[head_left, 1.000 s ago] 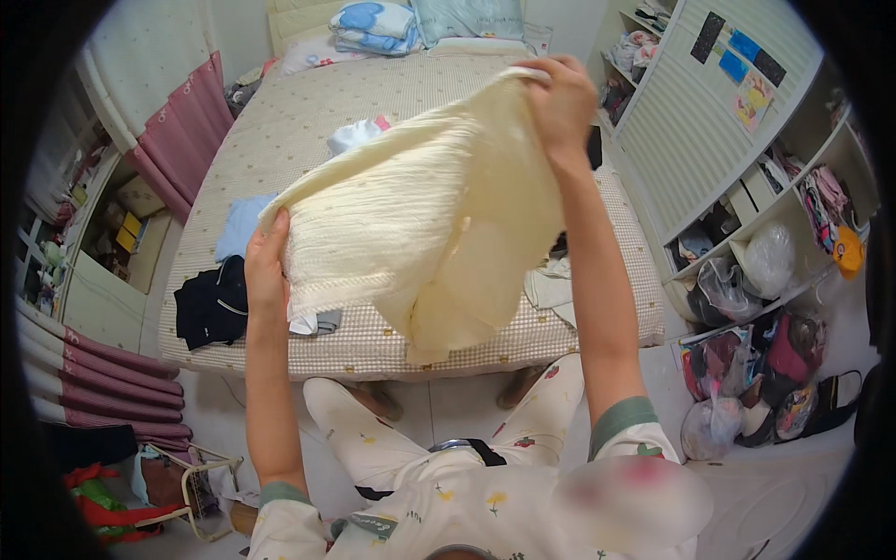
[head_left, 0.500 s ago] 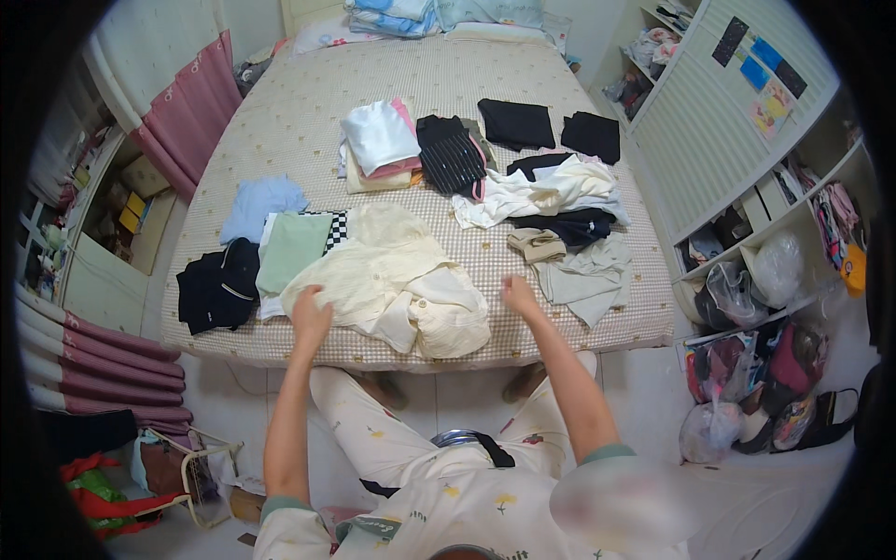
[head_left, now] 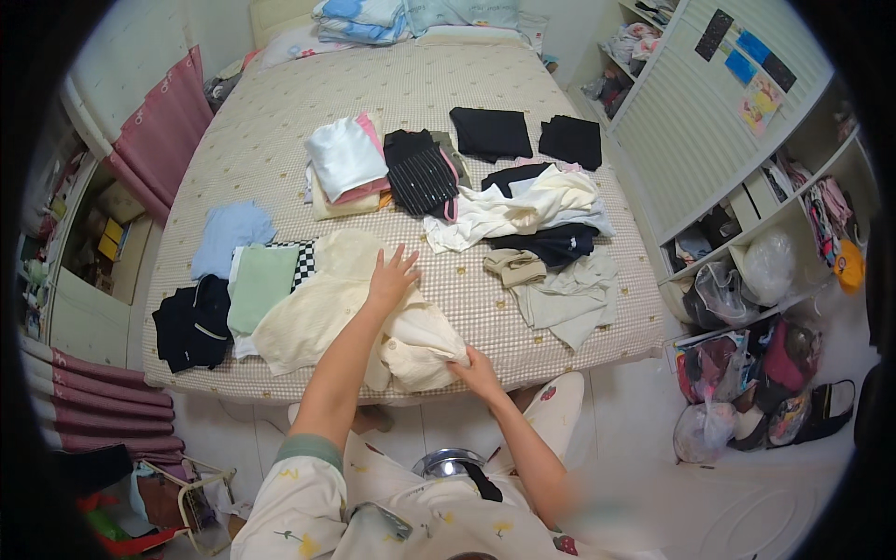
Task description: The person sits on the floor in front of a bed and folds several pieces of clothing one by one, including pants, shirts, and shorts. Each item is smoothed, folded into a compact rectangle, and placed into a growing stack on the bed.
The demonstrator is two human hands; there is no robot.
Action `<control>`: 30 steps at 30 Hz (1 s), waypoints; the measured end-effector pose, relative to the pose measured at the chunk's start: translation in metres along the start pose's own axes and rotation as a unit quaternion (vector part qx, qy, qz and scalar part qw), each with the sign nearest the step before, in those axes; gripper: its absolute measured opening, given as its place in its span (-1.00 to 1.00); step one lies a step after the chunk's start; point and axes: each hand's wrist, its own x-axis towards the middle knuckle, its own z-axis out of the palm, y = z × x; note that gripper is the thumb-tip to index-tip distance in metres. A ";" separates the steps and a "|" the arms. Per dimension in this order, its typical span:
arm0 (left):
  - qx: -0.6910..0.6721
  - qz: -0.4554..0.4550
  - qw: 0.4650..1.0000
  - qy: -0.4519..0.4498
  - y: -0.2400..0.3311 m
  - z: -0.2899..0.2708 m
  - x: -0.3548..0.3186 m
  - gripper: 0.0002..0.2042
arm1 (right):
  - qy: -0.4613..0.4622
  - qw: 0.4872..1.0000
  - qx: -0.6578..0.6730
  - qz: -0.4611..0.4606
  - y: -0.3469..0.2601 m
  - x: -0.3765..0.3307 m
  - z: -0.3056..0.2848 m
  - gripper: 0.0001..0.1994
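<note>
A cream buttoned shirt lies spread near the front edge of the bed, partly folded over at its right side. My left hand rests on its upper right part with the fingers spread. At the shirt's lower right corner, my right hand pinches the fabric. To the left, a folded green garment lies against the shirt, with a black-and-white checked piece showing beside it. A dark navy garment and a light blue one are farther left.
The checked bedspread carries a folded stack topped by a white garment, a black striped garment and two folded black pieces. Right of the shirt lie a rumpled white garment and a pale grey-green one. Open shelves stand at right.
My left hand has moved right across the shirt onto its upper right part. My right hand came down and left and took hold of the shirt's lower right corner.
</note>
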 end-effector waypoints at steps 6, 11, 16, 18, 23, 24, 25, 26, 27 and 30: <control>-0.163 -0.008 0.986 -0.030 -0.028 -0.077 -0.015 -0.76 | 0.124 0.982 -0.090 -0.107 -0.074 0.005 -0.089 -0.81; -0.386 -0.155 0.909 -0.002 -0.031 -0.219 -0.072 -0.92 | 0.097 0.988 -0.009 -0.121 -0.175 -0.003 -0.161 -0.78; -0.579 -0.136 0.789 0.155 -0.035 -0.293 -0.117 -0.86 | 0.011 0.962 -0.135 -0.237 -0.280 0.014 -0.197 -0.77; -0.694 -0.163 0.683 0.161 -0.032 -0.314 -0.110 -0.86 | -0.017 0.955 -0.169 -0.244 -0.303 0.042 -0.201 -0.76; -0.580 -0.284 0.744 0.175 -0.052 -0.258 -0.084 -0.83 | 0.126 0.914 -0.233 -0.308 -0.273 0.132 -0.166 -0.65; -0.498 -0.320 0.787 0.174 -0.051 -0.239 -0.082 -0.82 | 0.176 0.872 -0.277 -0.363 -0.251 0.151 -0.160 -0.62; -0.410 -0.360 0.821 0.171 -0.053 -0.217 -0.086 -0.81 | 0.212 0.829 -0.341 -0.389 -0.232 0.151 -0.142 -0.55; -0.335 -0.324 0.857 0.220 -0.054 -0.190 -0.092 -0.78 | 0.207 0.839 -0.337 -0.373 -0.213 0.149 -0.126 -0.54; -0.257 -0.285 0.885 0.263 -0.052 -0.160 -0.103 -0.73 | 0.200 0.850 -0.334 -0.356 -0.189 0.146 -0.110 -0.53; -0.299 -0.277 0.896 0.178 -0.016 -0.107 -0.128 -0.67 | 0.121 0.878 -0.380 -0.264 -0.085 0.122 -0.082 -0.56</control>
